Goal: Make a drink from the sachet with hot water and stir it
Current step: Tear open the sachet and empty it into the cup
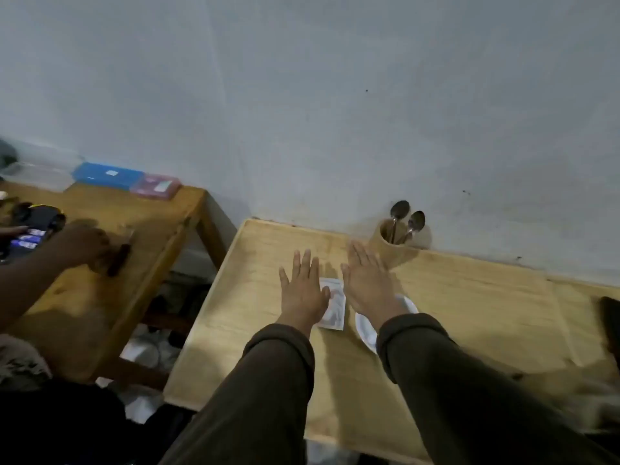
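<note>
Both hands are held flat and spread over the light wooden table [469, 317] at centre frame, palms down, gripping nothing. The left hand [303, 292] and right hand [367, 283] sit just beside one another, fingers extended toward the wall.

The sachet [333, 310] lies flat on the table in the gap between the two hands — its left edge partly under the left thumb, its printed face up. No pinch is on it yet. A white dish or cup [367, 330] rests just right of the sachet, largely hidden by the right wrist and sleeve; which it is cannot be told. A wooden holder [391, 248] with two spoons [407, 219] stands near the wall, above the right hand.

Judgement: the step in hand is lifting the sachet. It lies thin and flat, so slide a fingertip under one edge, then pinch a corner — tear away from the vessel to avoid spillage. No hot water source is visible.
</note>
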